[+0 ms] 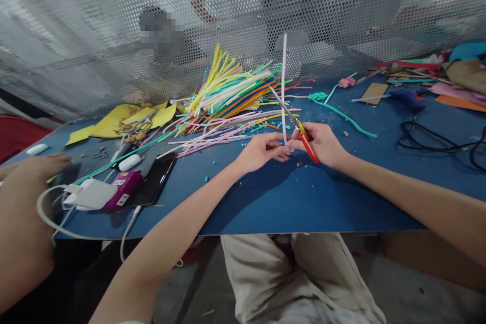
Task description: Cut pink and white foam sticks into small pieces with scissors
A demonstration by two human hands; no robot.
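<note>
My left hand (264, 151) pinches the lower end of a pale pink pipe cleaner (283, 86) that stands upright over the blue table (288, 197). My right hand (322, 143) grips red-handled scissors (299, 129), whose blades are parted and angled up-left, crossing the pipe cleaner just above my left fingers. Both hands sit close together at the table's middle. Behind them lies a big pile of colourful pipe cleaners (228, 93).
Another person's hand (26, 172) rests at the left edge near a phone (154, 182), a white charger (91, 193) and cables. Yellow paper with scissors (140, 122) lies far left. A teal pipe cleaner (341, 114), black cable (433, 142) and paper scraps (455, 86) lie right. Perforated metal screen behind.
</note>
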